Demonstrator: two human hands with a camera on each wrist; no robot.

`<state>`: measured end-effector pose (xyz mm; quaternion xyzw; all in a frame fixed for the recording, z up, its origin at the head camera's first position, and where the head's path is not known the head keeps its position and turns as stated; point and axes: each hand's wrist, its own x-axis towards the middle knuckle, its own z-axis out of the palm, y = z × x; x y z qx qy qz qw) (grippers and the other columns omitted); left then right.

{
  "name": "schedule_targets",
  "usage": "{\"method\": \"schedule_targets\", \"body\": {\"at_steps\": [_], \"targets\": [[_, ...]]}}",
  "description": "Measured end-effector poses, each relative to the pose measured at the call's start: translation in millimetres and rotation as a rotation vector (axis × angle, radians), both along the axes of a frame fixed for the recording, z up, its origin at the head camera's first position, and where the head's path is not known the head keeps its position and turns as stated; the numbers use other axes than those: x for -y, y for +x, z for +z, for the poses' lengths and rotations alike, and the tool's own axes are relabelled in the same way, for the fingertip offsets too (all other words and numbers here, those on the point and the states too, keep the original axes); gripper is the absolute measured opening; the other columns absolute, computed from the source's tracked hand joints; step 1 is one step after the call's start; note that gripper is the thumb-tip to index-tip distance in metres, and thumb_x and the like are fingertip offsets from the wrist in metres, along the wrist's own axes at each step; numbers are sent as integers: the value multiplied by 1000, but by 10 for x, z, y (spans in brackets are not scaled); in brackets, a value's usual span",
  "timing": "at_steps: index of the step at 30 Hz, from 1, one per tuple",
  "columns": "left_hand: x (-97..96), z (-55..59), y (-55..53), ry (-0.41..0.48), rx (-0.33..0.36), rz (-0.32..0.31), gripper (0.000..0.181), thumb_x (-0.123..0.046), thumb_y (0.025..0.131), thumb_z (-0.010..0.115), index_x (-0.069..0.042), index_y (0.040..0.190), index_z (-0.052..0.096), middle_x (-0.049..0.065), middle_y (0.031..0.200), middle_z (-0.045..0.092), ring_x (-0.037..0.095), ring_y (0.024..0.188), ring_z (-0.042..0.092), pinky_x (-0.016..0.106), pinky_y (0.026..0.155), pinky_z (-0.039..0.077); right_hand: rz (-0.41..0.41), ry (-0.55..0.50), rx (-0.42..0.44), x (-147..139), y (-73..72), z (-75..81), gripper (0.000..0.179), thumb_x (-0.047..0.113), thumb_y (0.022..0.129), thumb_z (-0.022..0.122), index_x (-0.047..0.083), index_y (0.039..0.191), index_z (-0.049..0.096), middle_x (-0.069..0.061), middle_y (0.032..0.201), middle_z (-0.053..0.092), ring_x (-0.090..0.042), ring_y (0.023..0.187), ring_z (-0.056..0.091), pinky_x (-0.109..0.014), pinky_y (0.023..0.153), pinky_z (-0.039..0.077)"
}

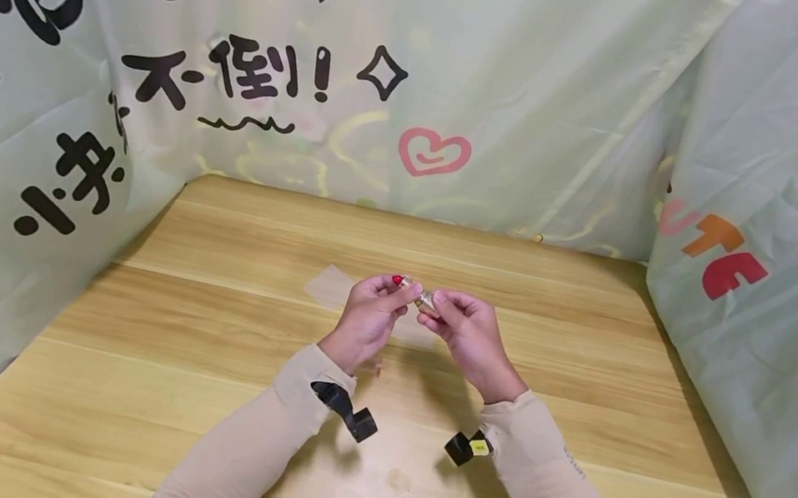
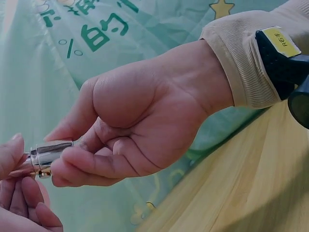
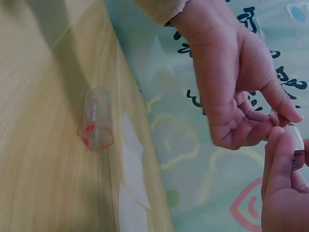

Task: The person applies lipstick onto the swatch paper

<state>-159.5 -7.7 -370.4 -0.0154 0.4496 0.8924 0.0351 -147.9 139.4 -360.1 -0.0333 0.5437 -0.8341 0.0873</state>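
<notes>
Both hands meet above the middle of the table around a small lipstick [image 1: 426,301] with a shiny metallic tube. My left hand [image 1: 369,317] pinches one end, where a red tip [image 1: 397,280] shows beside the fingers. Thumb and fingers of my right hand [image 1: 473,330] grip the silver end. In the left wrist view the right hand [image 2: 145,121] holds the silver and gold tube [image 2: 50,152], while the left hand [image 2: 19,203] touches its other end. The right wrist view has the tube [image 3: 293,137] between both hands, partly hidden by fingers.
A clear cylinder [image 3: 99,118] with red marks at one end lies on the wooden table [image 1: 205,341]. White paper pieces [image 1: 329,286] lie behind the hands. Printed cloth [image 1: 541,91] hangs along the table's back and sides.
</notes>
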Motion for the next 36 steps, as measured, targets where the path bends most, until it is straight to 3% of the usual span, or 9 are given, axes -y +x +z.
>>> {"method": "schedule_targets", "body": {"at_steps": [14,28,36], "targets": [[9,-15,0,42,-54,-34,28,15,89,57,-11,79,61,-3,74,63,5,66,54,16,58,41,131,-46,134,-39,-25,60,25,11,103,48,2,90,68,-9,83,65,-9,68,66,-14,66,54],[13,-38,-26,70,-40,-44,21,15,90,55,-6,90,58,-2,77,63,6,68,56,18,61,43,125,80,132,8,-27,58,27,17,106,41,-3,94,56,-4,69,61,-5,57,57,-12,53,49],[6,-54,-32,75,-80,-67,23,18,88,55,-5,93,55,-2,77,65,8,76,62,18,69,48,153,98,171,5,-15,58,36,26,107,34,-1,90,51,1,63,56,-2,50,50,-10,44,43]]}}
